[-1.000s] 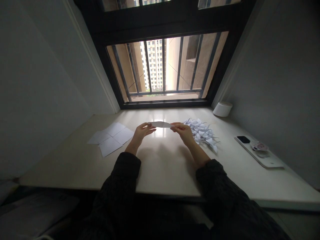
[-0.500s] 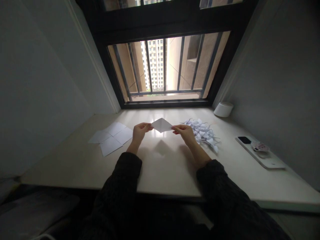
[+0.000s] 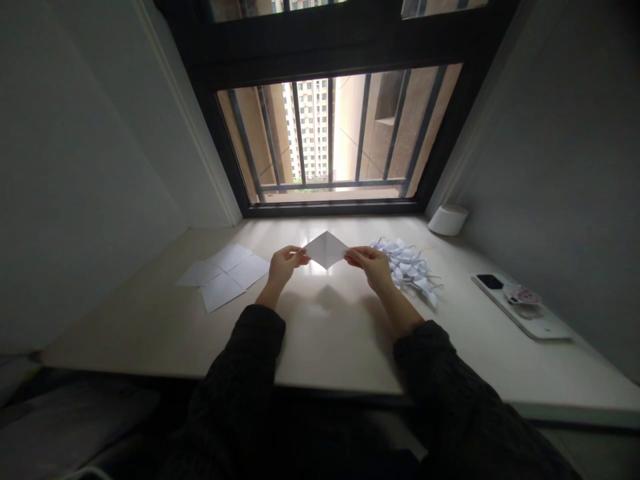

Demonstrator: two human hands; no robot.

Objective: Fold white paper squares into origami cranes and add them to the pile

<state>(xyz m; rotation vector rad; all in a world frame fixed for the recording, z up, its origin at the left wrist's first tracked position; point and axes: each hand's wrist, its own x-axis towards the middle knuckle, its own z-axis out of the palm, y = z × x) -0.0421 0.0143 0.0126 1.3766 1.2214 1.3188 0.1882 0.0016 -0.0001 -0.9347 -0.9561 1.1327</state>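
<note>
A small white paper square (image 3: pixel 326 249) hangs in the air above the pale desk (image 3: pixel 325 333), turned so that it reads as a diamond. My left hand (image 3: pixel 283 265) pinches its left corner with fingers closed. My right hand (image 3: pixel 370 263) pinches its right corner the same way. Both dark sleeves reach in from the bottom of the view. The paper casts a faint shadow on the desk below it.
Several flat white sheets (image 3: pixel 223 275) lie on the desk to the left. A heap of folded white paper figures (image 3: pixel 407 267) sits right of my right hand. A white round container (image 3: pixel 448 219) stands by the window corner. A phone on a white tray (image 3: pixel 520 303) lies at the right.
The paper, seen nearly edge-on one second ago, has been tilted up and now faces me as a full diamond. Both hands kept their pinch and rose slightly.
</note>
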